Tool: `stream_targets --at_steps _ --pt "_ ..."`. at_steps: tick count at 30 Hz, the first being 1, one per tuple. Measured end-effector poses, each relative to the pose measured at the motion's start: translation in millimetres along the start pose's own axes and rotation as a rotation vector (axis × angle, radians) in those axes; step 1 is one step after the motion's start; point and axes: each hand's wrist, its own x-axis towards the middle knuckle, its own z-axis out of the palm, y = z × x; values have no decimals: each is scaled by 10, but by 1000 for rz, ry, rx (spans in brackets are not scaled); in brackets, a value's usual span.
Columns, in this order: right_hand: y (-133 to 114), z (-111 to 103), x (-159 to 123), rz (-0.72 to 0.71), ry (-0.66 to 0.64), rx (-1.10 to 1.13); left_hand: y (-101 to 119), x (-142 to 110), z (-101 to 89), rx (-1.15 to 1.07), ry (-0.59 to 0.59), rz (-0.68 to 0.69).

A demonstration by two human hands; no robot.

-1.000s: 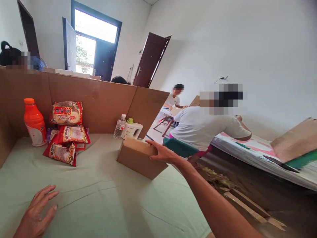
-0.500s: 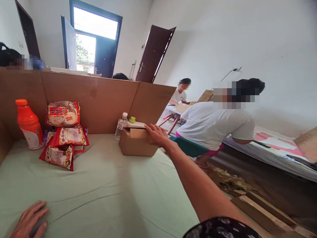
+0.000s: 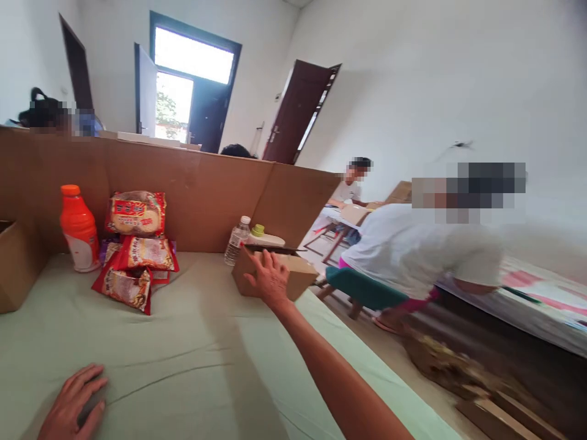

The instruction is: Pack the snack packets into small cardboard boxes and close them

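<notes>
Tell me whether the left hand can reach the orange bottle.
Probably yes: only green cloth shows between the left hand and the orange bottle; the red packets sit beside it.

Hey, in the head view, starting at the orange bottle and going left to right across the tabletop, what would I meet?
Orange bottle, red snack packets, clear bottle, cardboard box.

An orange bottle (image 3: 79, 231) stands beside red snack packs (image 3: 145, 253) before a cardboard screen (image 3: 202, 201). To the right, a person (image 3: 408, 244) in white sits on a green seat (image 3: 367, 289). Beyond, a door (image 3: 145, 91) stands open.
</notes>
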Motion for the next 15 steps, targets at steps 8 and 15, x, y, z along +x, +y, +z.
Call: stream_targets --at_steps 8,15 --pt "344 207 -260 -111 134 198 375 234 -415 -38 -36 -292" --pt "-185 206 -806 -272 347 266 -478 1068 -1062 206 336 -478"
